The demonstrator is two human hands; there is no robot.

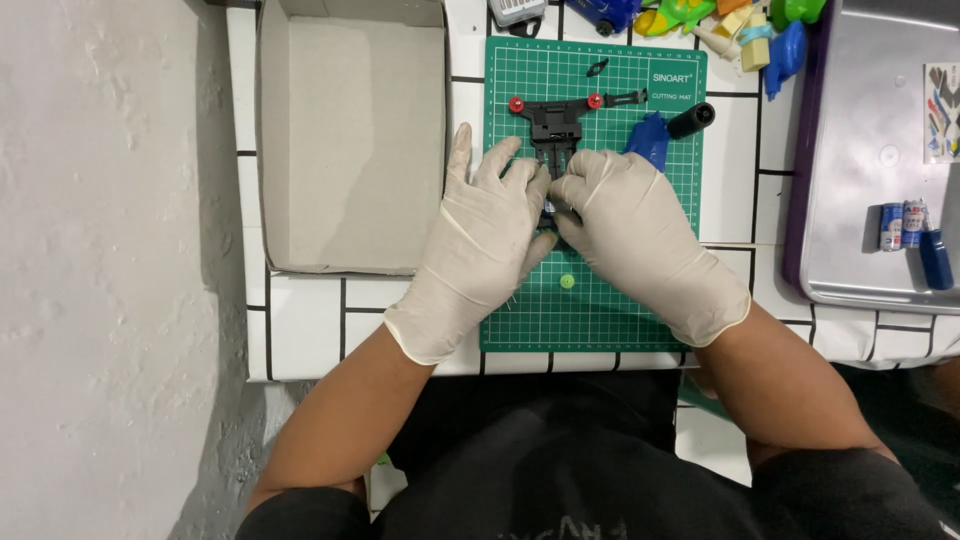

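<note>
A black chassis (553, 125) with two red knobs lies on the green mat (600, 290), at its upper middle. The left hand (487, 235) and right hand (625, 225), both gloved, pinch its lower end. Beside the mat's left edge sits an open box (345, 140); well right, a metal tray (870, 150).

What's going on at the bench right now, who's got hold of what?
A person in pale gloves has both hands on a small black plastic assembly with red knobs, lying on a green cutting mat. The left hand and right hand meet at its lower end, fingertips pinching there. A blue part and a black cylinder lie by the right hand, a small green piece lies below the hands, and an open cardboard box sits left.
</note>
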